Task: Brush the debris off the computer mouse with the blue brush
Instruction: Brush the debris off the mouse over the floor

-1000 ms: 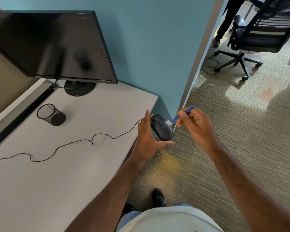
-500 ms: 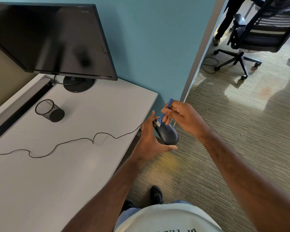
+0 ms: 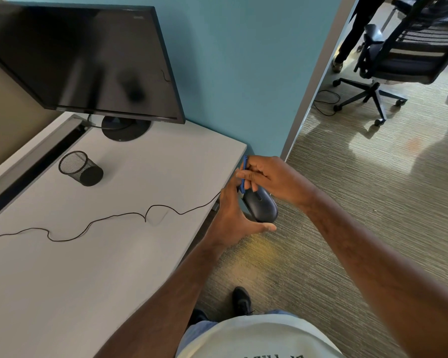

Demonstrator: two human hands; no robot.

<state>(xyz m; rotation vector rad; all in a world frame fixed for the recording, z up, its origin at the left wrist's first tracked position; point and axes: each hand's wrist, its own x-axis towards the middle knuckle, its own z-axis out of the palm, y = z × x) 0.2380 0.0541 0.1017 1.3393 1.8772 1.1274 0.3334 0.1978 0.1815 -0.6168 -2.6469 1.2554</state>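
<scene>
A dark computer mouse [image 3: 261, 206] is held in the air just past the desk's right edge, over the carpet. My left hand [image 3: 234, 215] grips it from the left side and underneath, thumb along its near end. My right hand [image 3: 272, 178] pinches a thin blue brush [image 3: 243, 174], which stands nearly upright with its lower end at the mouse's front, by the cable. The bristles are hidden behind my fingers. The mouse's black cable [image 3: 114, 217] trails left across the desk.
A white desk [image 3: 88, 267] carries a black monitor [image 3: 83, 60] and a tipped mesh pen cup [image 3: 80, 168]. A teal partition [image 3: 243, 73] stands behind. An office chair [image 3: 404, 55] and a person's legs [image 3: 352, 34] are at the far right on the carpet.
My right hand has moved left over the mouse's front and the brush has swung from slanted to nearly upright. My left hand still holds the mouse in about the same spot.
</scene>
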